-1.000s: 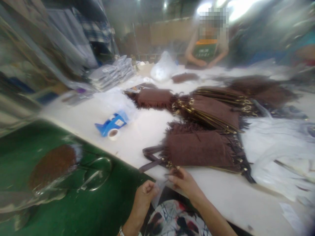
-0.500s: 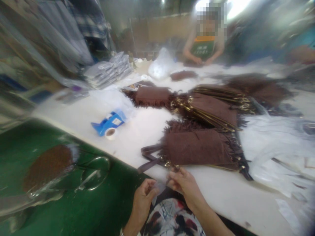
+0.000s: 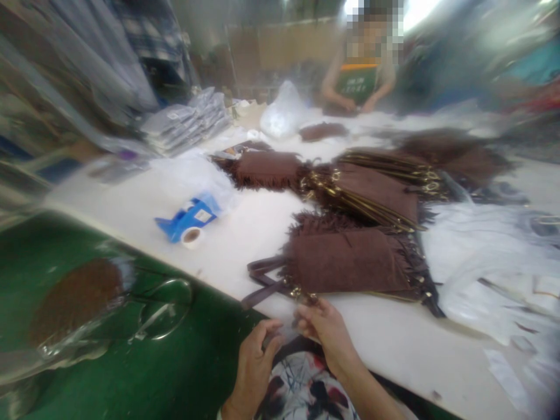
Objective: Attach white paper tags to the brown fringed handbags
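Observation:
My left hand (image 3: 256,361) and my right hand (image 3: 326,329) meet at the near edge of the white table (image 3: 262,233), both pinching a small clear plastic piece (image 3: 284,333) between them. Just beyond my right hand lies a brown fringed suede bag (image 3: 350,262) with a dark strap (image 3: 260,274) and gold hardware at its near corner. More brown fringed bags (image 3: 371,186) are stacked behind it.
A blue tape dispenser (image 3: 188,216) with a tape roll sits left of the bags. Clear plastic bags (image 3: 481,262) pile at the right. A bagged brown item (image 3: 74,297) lies on the green surface at left. Another person (image 3: 363,76) works at the far end.
The view has shifted slightly. My left hand has loosened from a fist and its fingers now reach toward the plastic piece; my right hand stays by the bag's corner.

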Motion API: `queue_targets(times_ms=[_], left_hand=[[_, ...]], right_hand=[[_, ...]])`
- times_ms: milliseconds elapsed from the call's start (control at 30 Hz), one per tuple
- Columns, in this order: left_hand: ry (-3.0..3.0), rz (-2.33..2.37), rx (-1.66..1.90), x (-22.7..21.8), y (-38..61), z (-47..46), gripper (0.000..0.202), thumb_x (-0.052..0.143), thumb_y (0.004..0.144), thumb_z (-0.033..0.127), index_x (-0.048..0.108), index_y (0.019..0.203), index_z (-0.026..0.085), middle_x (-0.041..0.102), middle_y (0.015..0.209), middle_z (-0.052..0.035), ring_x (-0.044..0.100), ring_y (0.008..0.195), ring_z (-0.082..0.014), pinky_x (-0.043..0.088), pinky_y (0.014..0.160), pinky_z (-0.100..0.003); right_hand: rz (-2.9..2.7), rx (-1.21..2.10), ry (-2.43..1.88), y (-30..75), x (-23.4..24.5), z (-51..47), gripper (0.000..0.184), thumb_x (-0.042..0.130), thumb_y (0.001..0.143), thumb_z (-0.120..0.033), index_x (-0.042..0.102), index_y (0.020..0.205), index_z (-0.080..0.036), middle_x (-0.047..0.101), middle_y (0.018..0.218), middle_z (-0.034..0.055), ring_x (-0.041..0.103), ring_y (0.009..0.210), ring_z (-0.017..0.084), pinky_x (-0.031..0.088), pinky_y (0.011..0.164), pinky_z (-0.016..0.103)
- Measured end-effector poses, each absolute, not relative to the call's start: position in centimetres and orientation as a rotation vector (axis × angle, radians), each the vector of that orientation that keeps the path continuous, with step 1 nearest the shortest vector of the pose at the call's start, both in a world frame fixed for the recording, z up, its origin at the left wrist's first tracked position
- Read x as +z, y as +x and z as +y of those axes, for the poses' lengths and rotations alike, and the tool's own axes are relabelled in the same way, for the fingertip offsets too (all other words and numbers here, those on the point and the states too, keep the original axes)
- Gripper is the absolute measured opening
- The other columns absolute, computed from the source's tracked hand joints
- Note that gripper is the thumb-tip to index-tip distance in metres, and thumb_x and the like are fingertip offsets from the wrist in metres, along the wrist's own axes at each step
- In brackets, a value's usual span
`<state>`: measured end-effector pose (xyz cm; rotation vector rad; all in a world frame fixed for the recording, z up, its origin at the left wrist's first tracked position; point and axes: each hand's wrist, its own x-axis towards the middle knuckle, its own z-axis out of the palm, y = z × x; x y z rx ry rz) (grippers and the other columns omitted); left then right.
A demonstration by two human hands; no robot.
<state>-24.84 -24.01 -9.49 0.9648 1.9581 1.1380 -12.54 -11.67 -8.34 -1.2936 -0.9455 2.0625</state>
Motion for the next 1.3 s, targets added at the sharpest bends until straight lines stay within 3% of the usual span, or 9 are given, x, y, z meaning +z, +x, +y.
queue_targets(times_ms=[300, 533, 900, 1167, 1300], left_hand=[[1.102, 1.979, 1.069, -9.7, -24.4, -24.1, 0.022, 0.052, 0.089, 0.036, 0.064, 0.104, 0.024, 0.067, 0.104, -0.0036, 0.060, 0.098, -0.0211, 0.042, 0.088, -0.029], [0.920, 1.938, 1.120, -9.0, -24.3, -23.4, 0.023, 0.058, 0.084, 0.037, 0.064, 0.101, 0.022, 0.069, 0.093, -0.0021, 0.061, 0.086, -0.0206, 0.043, 0.080, -0.029], [0.469, 1.523, 1.364, -10.5, -22.6, -22.2, 0.025, 0.067, 0.076, 0.033, 0.064, 0.092, 0.014, 0.070, 0.083, -0.0070, 0.063, 0.075, -0.0199, 0.046, 0.068, -0.025], [0.202, 1.404, 1.372, -9.9, -20.9, -21.2, 0.039, 0.072, 0.071, 0.040, 0.067, 0.097, 0.011, 0.071, 0.088, -0.0120, 0.062, 0.066, -0.0179, 0.047, 0.060, -0.026], [0.150, 1.454, 1.344, -10.8, -20.6, -20.6, 0.042, 0.076, 0.064, 0.044, 0.068, 0.089, 0.011, 0.070, 0.079, -0.0093, 0.060, 0.062, -0.0166, 0.044, 0.056, -0.024]], right_hand=[[-0.970, 2.035, -1.293, -12.7, -8.3, -11.7, 0.039, 0.078, 0.066, -0.040, 0.055, 0.088, -0.017, 0.067, 0.069, 0.0001, 0.059, 0.052, 0.009, 0.046, 0.045, 0.018], [-1.022, 2.006, -1.320, -12.7, -8.4, -11.7, 0.041, 0.078, 0.065, -0.041, 0.054, 0.089, -0.016, 0.067, 0.066, 0.0008, 0.056, 0.049, 0.008, 0.044, 0.044, 0.017], [-1.236, 1.955, -1.338, -12.0, -9.4, -11.5, 0.035, 0.073, 0.069, -0.042, 0.055, 0.085, -0.017, 0.052, 0.052, -0.0078, 0.034, 0.033, 0.002, 0.022, 0.032, 0.015], [-1.297, 2.000, -1.339, -11.4, -10.0, -11.2, 0.036, 0.072, 0.068, -0.045, 0.053, 0.084, -0.018, 0.049, 0.052, -0.0091, 0.033, 0.033, 0.003, 0.022, 0.032, 0.015], [-1.365, 1.974, -1.343, -10.9, -9.8, -10.8, 0.038, 0.069, 0.070, -0.050, 0.056, 0.086, -0.018, 0.049, 0.052, -0.0084, 0.034, 0.034, 0.004, 0.024, 0.033, 0.017]])
